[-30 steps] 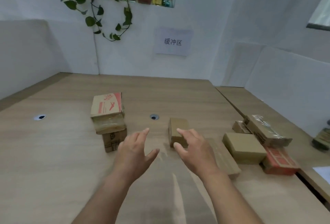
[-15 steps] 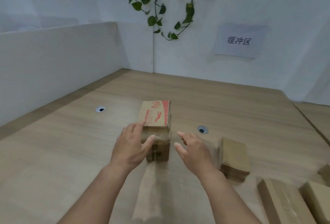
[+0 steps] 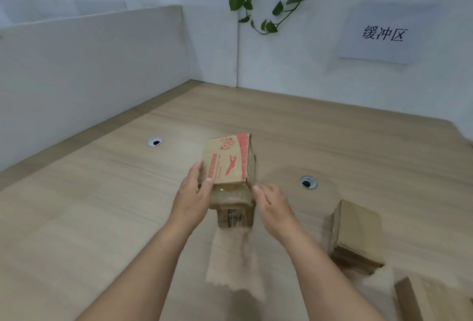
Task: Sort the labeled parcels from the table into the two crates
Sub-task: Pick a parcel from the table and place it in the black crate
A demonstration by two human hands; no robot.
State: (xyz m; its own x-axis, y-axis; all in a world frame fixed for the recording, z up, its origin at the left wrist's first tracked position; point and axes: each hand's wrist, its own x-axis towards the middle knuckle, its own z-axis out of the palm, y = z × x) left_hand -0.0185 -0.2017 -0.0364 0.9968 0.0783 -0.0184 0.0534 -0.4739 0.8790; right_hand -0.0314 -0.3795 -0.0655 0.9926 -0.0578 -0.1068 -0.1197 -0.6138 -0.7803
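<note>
A stack of three cardboard parcels stands mid-table. On top lies the red-printed parcel (image 3: 227, 159); under it is a tape-wrapped parcel (image 3: 230, 196), and a small brown box (image 3: 234, 217) forms the base. My left hand (image 3: 193, 198) grips the near left corner of the red-printed parcel, thumb on its top face. My right hand (image 3: 272, 205) is at the stack's right side, fingers relaxed, its fingertips beside the parcel's near right corner; contact is unclear. No crate is in view.
A plain brown parcel (image 3: 357, 233) lies to the right on the wooden table (image 3: 102, 218), and part of another parcel (image 3: 430, 300) shows at the bottom right. Two cable holes (image 3: 154, 142) (image 3: 308, 182) sit in the tabletop. White partition walls close off the left and back.
My view swung left from the right-hand parcels to the stack. Both hands moved from the plain brown parcel to the stack, and my left hand took hold of the top parcel.
</note>
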